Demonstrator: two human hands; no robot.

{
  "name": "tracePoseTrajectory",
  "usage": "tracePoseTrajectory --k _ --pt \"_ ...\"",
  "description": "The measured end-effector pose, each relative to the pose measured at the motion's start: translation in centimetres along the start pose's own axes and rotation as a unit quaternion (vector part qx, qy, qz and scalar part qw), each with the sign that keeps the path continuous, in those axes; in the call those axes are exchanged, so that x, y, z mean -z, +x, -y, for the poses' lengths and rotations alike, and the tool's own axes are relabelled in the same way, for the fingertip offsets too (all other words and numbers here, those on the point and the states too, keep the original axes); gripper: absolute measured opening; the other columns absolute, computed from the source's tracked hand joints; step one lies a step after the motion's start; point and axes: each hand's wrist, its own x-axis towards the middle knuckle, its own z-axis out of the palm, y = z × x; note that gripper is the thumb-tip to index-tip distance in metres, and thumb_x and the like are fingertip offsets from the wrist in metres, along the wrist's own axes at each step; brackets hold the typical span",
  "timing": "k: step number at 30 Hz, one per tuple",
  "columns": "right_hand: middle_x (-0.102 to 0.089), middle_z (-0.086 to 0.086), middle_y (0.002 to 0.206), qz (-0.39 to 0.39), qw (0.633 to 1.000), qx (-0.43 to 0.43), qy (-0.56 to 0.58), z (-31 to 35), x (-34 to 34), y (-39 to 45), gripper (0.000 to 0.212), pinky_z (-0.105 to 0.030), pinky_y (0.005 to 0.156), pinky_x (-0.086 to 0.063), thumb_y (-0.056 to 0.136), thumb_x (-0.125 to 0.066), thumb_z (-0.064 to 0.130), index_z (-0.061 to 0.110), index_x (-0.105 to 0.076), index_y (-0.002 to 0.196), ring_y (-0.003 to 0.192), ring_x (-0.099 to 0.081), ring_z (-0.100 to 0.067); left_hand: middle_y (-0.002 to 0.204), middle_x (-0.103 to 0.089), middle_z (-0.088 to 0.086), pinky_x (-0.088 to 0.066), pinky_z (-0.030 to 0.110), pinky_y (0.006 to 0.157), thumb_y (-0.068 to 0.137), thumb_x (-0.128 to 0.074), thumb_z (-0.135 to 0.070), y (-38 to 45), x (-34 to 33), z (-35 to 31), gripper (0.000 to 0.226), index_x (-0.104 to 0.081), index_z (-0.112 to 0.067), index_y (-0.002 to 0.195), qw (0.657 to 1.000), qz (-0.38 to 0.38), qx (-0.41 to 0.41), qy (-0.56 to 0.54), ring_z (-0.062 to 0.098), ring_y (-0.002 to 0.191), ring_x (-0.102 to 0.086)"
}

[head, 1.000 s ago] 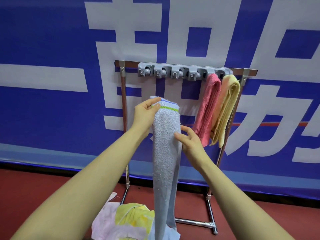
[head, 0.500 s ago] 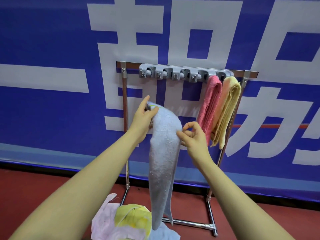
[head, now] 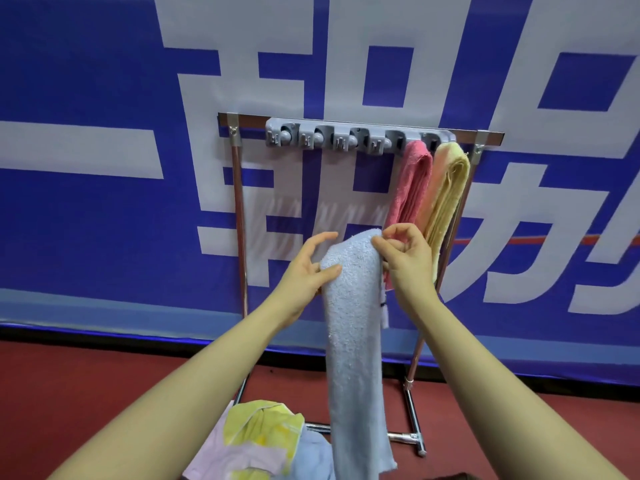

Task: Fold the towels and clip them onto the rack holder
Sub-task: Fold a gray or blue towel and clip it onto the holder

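Blue towel (head: 353, 323) apparently between both hands

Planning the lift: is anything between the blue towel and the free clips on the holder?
Nothing visible. The blue towel, held by both hands, hangs below the grey clip holder; only open air lies between. The pink towel hangs off to the right.
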Motion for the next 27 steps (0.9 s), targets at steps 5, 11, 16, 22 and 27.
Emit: tracePoseTrajectory --k 5,11,16,22,27 --pt "-0.049 0.002 0.056 -0.005 1.0 -0.011 0.004 0.5 0.9 0.3 0.008 -0.027 0.052 -0.04 0.089 -0.062 0.008 0.015 -0.057 0.091 0.056 -0.044 -0.011 0.086 -0.064 0.0 -0.044 0.031 0.063 0.086 -0.06 0.002 1.0 -1.2 -0.7 0.03 -0.063 -0.028 0.087 0.997 -0.059 -0.045 0.032 0.022 0.074 -0.054" --pt "-0.049 0.003 0.067 0.084 0.996 -0.029 -0.019 0.0 1.0 -0.8 0.034 -0.016 0.06 -0.041 0.092 -0.06 0.027 0.033 -0.051 0.124 0.058 -0.047 -0.003 0.071 -0.064 0.001 -0.045 0.03 0.058 0.087 -0.059 0.003 2.5 -1.5 -3.0 0.025 -0.067 -0.021 0.087 0.992 -0.115 -0.057 0.011 0.02 0.067 -0.056" --pt "-0.073 0.009 0.076 0.159 0.985 -0.069 0.025 -1.0 0.3 -1.5 0.057 -0.024 0.078 -0.05 0.088 -0.064 0.007 0.023 -0.037 0.136 0.081 -0.068 -0.004 0.08 -0.066 0.003 -0.048 0.027 0.063 0.087 -0.058 0.003 3.2 -0.1 -4.2 0.024 -0.067 -0.019 0.084 0.987 -0.144 -0.065 0.04 0.018 0.074 -0.059" --pt "-0.066 0.003 0.07 0.083 0.991 -0.099 0.027 -2.0 -2.2 -1.2 0.034 -0.03 0.071 -0.047 0.082 -0.07 0.002 0.02 -0.044 0.094 0.066 -0.062 -0.01 0.08 -0.065 0.005 -0.048 0.027 0.066 0.089 -0.056 0.004 3.3 1.6 -4.7 0.021 -0.065 -0.014 0.086 0.98 -0.186 -0.068 0.019 0.015 0.072 -0.058" --pt "-0.051 -0.006 0.062 0.054 0.996 -0.07 0.016 -2.2 -3.0 -0.9 0.017 -0.031 0.066 -0.039 0.083 -0.07 0.007 0.015 -0.055 0.082 0.065 -0.044 -0.017 0.091 -0.064 0.007 -0.05 0.034 0.08 0.09 -0.056 -0.001 3.3 2.6 -4.3 0.026 -0.061 -0.022 0.105 0.983 -0.17 -0.071 -0.006 0.018 0.083 -0.059"
